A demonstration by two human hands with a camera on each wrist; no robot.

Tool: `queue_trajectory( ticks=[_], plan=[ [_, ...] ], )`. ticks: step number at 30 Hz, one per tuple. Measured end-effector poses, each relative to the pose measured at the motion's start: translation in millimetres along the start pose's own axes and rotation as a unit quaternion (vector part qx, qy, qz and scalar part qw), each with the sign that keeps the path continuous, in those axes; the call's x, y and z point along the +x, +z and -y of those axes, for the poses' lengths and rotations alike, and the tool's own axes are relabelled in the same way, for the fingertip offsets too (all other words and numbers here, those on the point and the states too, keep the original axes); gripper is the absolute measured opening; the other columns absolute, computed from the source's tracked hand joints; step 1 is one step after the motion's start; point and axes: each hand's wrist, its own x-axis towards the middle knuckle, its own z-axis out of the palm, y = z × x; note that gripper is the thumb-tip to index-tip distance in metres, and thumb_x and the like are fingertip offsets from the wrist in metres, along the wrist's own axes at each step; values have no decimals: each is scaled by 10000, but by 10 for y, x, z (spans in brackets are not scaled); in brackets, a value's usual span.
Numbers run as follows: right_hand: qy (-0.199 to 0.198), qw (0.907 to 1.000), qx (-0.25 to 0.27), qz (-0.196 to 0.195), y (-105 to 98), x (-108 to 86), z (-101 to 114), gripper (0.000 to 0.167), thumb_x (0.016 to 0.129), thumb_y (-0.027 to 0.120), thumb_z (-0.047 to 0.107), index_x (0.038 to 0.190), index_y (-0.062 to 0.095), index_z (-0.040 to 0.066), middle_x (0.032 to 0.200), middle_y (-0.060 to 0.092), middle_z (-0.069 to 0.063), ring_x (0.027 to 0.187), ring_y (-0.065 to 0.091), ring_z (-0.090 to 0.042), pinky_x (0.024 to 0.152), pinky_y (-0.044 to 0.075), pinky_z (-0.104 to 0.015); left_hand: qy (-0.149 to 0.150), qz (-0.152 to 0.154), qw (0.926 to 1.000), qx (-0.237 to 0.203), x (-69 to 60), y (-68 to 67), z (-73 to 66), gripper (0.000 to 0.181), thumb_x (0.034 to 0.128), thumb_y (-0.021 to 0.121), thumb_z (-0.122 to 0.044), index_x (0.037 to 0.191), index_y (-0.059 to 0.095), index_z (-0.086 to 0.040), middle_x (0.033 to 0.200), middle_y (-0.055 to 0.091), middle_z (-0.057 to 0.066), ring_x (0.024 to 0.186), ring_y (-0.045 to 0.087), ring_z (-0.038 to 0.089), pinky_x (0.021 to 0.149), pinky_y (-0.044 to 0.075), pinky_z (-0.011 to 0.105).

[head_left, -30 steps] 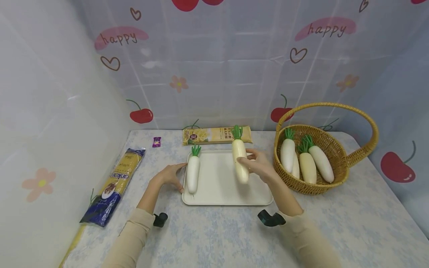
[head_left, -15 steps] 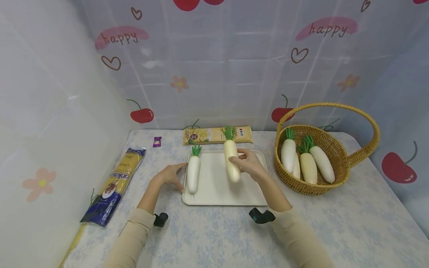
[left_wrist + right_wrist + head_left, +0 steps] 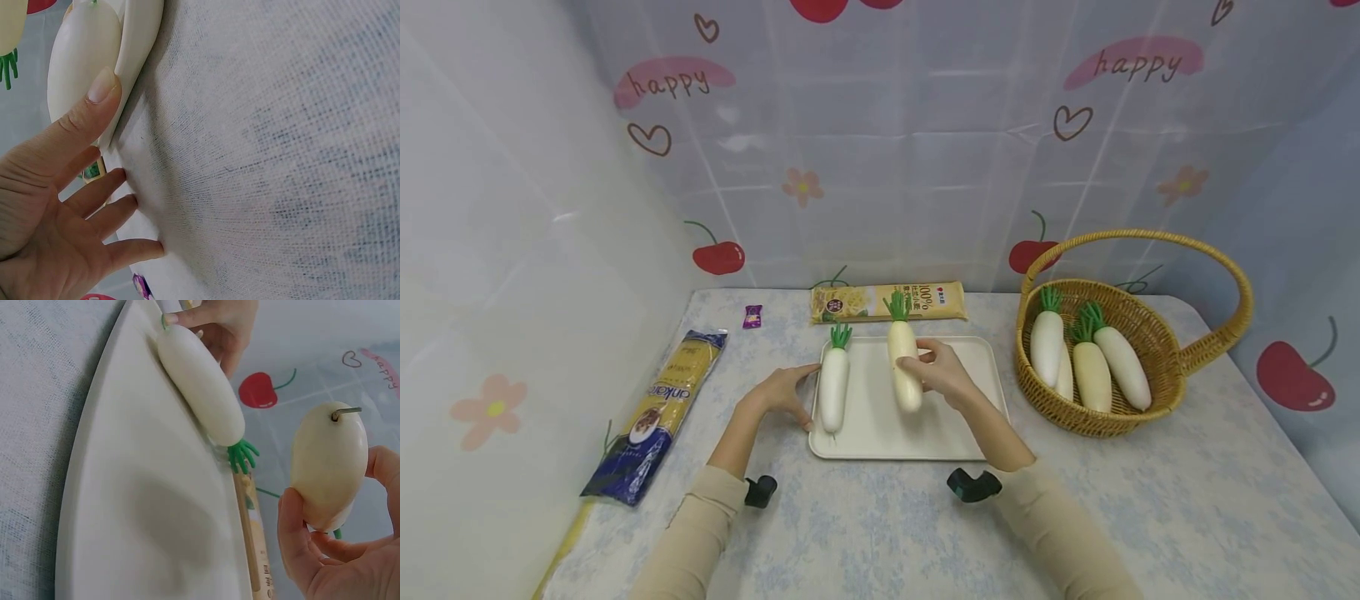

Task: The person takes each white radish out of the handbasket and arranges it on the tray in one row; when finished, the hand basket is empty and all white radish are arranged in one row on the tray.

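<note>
My right hand [image 3: 946,375] grips a cream-coloured white radish [image 3: 901,337] with a green top between thumb and fingers. In the right wrist view this held radish [image 3: 328,456] hangs above the pale tray [image 3: 112,506], its shadow falling on the surface. Another white radish [image 3: 832,387] lies along the left side of the tray [image 3: 868,425] in the head view. Beside that end, my left hand [image 3: 781,392] has its thumb and fingers spread at the tray's left edge. The left wrist view shows the left hand's fingers [image 3: 109,215] extended, holding nothing.
A wicker basket [image 3: 1097,425] with several white radishes stands to the right, its tall handle arching over it. Behind the tray lies a yellow pasta packet [image 3: 872,302]. A blue-and-yellow packet [image 3: 658,417] and a small purple candy [image 3: 752,317] are on the left.
My right hand has carried the held radish leftward over the tray, closer to the one lying there, and slightly lower. The left hand has stayed in place.
</note>
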Motion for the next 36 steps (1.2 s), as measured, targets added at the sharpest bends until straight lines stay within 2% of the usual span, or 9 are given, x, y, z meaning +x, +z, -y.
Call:
queue_trajectory(
  ticks=[14, 21, 30, 36],
  plan=[
    [118, 9997, -120, -161, 244, 103, -119, 597, 860, 637, 226, 1361, 433, -28, 1076, 596, -238, 837, 635, -268, 603, 566, -315, -63, 30, 10000, -6, 13, -3, 2, 1088, 551, 916, -192, 1460, 334, -53, 1445, 371, 240, 1326, 340, 413, 1053, 341, 539],
    [169, 9990, -54, -421, 351, 167, -187, 600, 833, 666, 234, 1334, 462, -27, 1087, 608, -239, 845, 638, -267, 592, 564, -299, -91, 38, 10000, -15, 12, -7, -16, 1083, 553, 914, -182, 1460, 336, -59, 1449, 365, 240, 1331, 331, 414, 1054, 338, 543],
    [159, 9989, -130, -429, 478, 198, -203, 639, 824, 659, 260, 1344, 439, -38, 1130, 593, -263, 903, 642, -305, 633, 566, -305, -107, 31, 9999, -59, -12, -11, -43, 1081, 548, 913, -163, 1457, 339, -50, 1450, 362, 242, 1334, 325, 415, 1057, 334, 542],
    [99, 9982, -360, -461, 557, 228, -248, 655, 821, 652, 283, 1338, 437, -58, 1135, 585, -262, 930, 634, -314, 700, 560, -325, -134, 21, 9999, -67, -20, -16, -40, 1084, 547, 914, -161, 1457, 337, -46, 1453, 358, 242, 1337, 316, 419, 1060, 325, 549]
  ],
)
